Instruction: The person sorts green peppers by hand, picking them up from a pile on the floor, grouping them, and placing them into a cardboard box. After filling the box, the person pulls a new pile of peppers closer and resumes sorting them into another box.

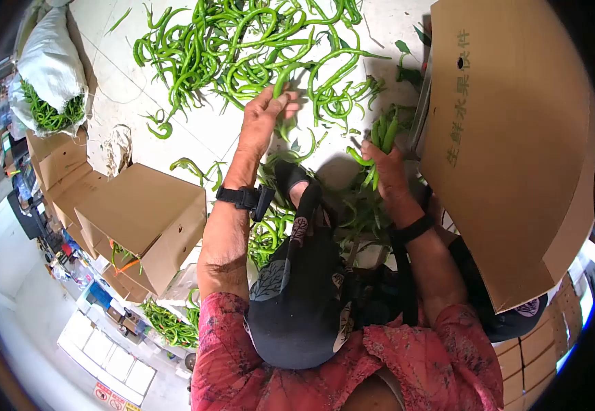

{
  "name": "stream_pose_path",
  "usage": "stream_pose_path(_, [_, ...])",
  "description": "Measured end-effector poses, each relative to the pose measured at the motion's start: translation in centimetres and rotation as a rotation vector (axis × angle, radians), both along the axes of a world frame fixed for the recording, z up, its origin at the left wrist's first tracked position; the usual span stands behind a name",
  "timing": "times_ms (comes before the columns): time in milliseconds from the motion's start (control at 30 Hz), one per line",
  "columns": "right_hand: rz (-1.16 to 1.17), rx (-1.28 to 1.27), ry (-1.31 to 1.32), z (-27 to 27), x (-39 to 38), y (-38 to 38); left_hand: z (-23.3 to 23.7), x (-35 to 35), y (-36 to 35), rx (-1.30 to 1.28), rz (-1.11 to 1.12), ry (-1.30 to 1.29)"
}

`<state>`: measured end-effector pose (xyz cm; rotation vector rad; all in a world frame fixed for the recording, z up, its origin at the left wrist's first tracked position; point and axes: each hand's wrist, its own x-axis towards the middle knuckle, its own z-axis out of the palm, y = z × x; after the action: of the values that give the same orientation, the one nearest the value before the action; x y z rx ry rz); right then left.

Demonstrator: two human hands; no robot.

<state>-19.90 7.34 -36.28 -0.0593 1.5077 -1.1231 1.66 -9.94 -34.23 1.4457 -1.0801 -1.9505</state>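
Observation:
Long green peppers (243, 51) lie in a loose, tangled heap on the pale floor. At the heap's near edge, my left hand (264, 113) pinches one green pepper (283, 79) between thumb and fingers. My right hand (385, 164) is wrapped round a small bunch of green peppers (384, 130), which stick out above and below the fist. Some curved peppers (302, 152) and leafy scraps lie between the two hands.
A large cardboard box (510, 137) stands close to my right hand. On the left are an open cardboard box (140, 212) and a white sack (51, 61) with peppers at its mouth. More peppers (267, 236) lie beside my legs.

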Motion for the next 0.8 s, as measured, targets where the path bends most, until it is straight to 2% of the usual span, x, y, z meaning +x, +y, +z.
stream_pose_path(33, [0.017,-0.005,-0.011,-0.1,-0.2,-0.1,0.7,0.1,0.2,0.169,0.101,0.22])
stream_pose_path(100, [0.036,-0.011,-0.026,0.4,-0.3,-0.6,0.7,0.3,0.6,0.373,0.165,0.467])
stream_pose_path(167, [-0.013,0.006,-0.07,1.7,-0.5,-1.3,0.5,0.3,1.1,0.422,0.221,0.505])
stream_pose_path(267, [-0.028,-0.036,-0.068,-0.5,-1.7,-0.7,0.4,0.0,1.1,0.444,0.271,0.525])
stream_pose_path(400, [0.002,-0.038,-0.037,0.4,-2.6,-1.2,-0.5,-0.2,1.3,0.468,0.246,0.592])
stream_pose_path(467, [0.041,-0.035,0.055,0.8,-2.5,-1.4,-0.6,-0.9,1.7,0.408,0.228,0.446])
stream_pose_path(500, [0.038,-0.033,0.06,1.2,-2.4,-1.8,-0.1,-2.0,2.1,0.314,0.146,0.287])
stream_pose_path(567, [0.045,-0.102,-0.057,2.3,-1.7,-2.5,1.3,-4.6,3.8,0.301,-0.021,0.1])
stream_pose_path(633, [0.086,-0.135,-0.093,2.4,-1.5,-2.8,-1.0,-5.6,7.3,-0.618,-0.598,-0.149])
stream_pose_path(667, [0.048,-0.112,-0.144,2.8,-1.3,-2.9,1.6,-7.7,8.5,-0.56,-0.634,-0.215])
stream_pose_path(700, [0.008,-0.089,-0.193,3.1,-1.2,-2.9,2.3,-8.7,8.9,-0.7,-0.656,-0.26])
stream_pose_path(733, [-0.043,-0.054,-0.298,3.1,-1.5,-2.7,1.2,-8.3,8.2,-0.605,-0.687,-0.171])
stream_pose_path(767, [-0.046,-0.058,-0.295,2.5,-1.9,-2.5,-0.1,-7.8,6.9,-0.511,-0.718,-0.08])
stream_pose_path(800, [0.01,-0.027,-0.227,1.8,-2.3,-2.1,0.1,-8.1,5.4,-0.461,-0.634,-0.231])
